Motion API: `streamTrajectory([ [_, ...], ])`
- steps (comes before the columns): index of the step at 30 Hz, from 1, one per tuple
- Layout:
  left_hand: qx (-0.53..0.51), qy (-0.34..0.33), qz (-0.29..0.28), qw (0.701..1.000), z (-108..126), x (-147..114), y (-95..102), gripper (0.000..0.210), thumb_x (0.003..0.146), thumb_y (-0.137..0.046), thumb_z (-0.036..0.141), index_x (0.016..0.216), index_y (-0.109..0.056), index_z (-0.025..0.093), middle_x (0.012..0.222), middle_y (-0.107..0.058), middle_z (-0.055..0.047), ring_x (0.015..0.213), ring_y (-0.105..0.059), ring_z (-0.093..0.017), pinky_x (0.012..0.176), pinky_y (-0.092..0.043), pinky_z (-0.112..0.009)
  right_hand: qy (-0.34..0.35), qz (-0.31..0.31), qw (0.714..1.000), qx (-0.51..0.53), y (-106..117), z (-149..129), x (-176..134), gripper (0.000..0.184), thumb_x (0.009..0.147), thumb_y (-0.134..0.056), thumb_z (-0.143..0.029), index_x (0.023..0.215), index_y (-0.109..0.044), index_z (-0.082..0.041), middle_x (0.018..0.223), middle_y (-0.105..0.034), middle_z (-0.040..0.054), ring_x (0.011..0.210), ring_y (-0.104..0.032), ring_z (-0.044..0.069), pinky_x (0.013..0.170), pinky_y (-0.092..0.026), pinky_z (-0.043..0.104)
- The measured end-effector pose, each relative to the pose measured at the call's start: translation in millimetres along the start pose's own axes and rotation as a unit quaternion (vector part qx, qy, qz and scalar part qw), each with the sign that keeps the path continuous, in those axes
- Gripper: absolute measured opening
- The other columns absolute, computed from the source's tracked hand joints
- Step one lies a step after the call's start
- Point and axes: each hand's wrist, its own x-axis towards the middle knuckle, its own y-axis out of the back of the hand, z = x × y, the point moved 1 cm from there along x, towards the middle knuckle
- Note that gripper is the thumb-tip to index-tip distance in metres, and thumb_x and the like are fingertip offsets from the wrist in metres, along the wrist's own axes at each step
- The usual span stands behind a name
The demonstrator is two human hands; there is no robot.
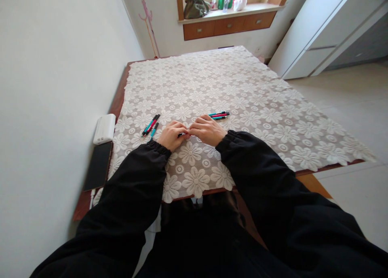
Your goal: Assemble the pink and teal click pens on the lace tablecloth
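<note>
Over the tablecloth [195, 181] my left hand [172, 134] and my right hand [207, 130] meet at the fingertips. Both are closed on a slim pen [181, 134]; a dark end and a bit of red show between the fingers, and the rest is hidden. Beside my left hand lie several pens [150, 124] in teal and red with black ends, one of them [154, 130] partly behind my wrist. Just beyond my right hand, more teal and red pens [220, 115] lie side by side, their left ends covered by my fingers.
At the table's left edge are a white power bank [104, 128] and a dark phone [98, 166] with a white cable [91, 199]. A wall [60, 88] rises close on the left. Beyond the table is a windowsill with a bag [195, 5]; a white fridge [315, 31] stands right.
</note>
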Motion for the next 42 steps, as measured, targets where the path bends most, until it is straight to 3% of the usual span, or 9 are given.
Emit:
streamTrajectory([
  [7, -0.002, 0.038, -0.001, 0.999, 5.1, 1.7, 2.5, 0.016, 0.097, -0.069, 0.034, 0.098, -0.079, 0.022, 0.106, -0.078, -0.008, 0.109, -0.067, -0.026, 0.101, -0.055, -0.044, -0.065, 0.013, 0.996, 0.052, -1.6, 2.3, -1.4, 0.021, 0.104, -0.055, -0.016, 0.110, -0.073, -0.025, 0.108, -0.076, 0.0057, 0.102, -0.057, 0.024, 0.094, -0.035, 0.041],
  [26, -0.002, 0.036, 0.016, 0.999, 8.0, 1.8, 3.3, 0.021, 0.099, -0.063, 0.037, 0.097, -0.076, 0.021, 0.106, -0.077, -0.008, 0.107, -0.068, -0.026, 0.101, -0.055, -0.043, -0.082, 0.023, 0.995, 0.046, 2.8, 0.6, 0.3, 0.024, 0.109, -0.051, -0.028, 0.106, -0.074, -0.024, 0.106, -0.077, 0.0061, 0.101, -0.057, 0.023, 0.098, -0.033, 0.042],
  [36, 0.022, 0.084, 0.049, 0.995, 14.8, 1.3, 13.6, 0.016, 0.094, -0.060, 0.032, 0.087, -0.069, 0.022, 0.097, -0.077, -0.007, 0.103, -0.067, -0.028, 0.097, -0.053, -0.044, -0.213, 0.042, 0.972, 0.090, -0.9, 5.8, -2.2, 0.018, 0.104, -0.054, -0.021, 0.109, -0.072, -0.021, 0.106, -0.078, 0.0076, 0.100, -0.063, 0.024, 0.096, -0.035, 0.040],
  [42, 0.025, 0.106, 0.074, 0.991, 12.1, 2.1, 13.7, 0.016, 0.094, -0.058, 0.032, 0.088, -0.069, 0.022, 0.098, -0.077, -0.008, 0.104, -0.067, -0.028, 0.097, -0.054, -0.045, -0.129, -0.018, 0.981, 0.142, -8.3, 6.4, -2.8, 0.010, 0.099, -0.062, -0.022, 0.105, -0.070, -0.022, 0.101, -0.077, 0.0063, 0.098, -0.062, 0.023, 0.092, -0.035, 0.038],
])
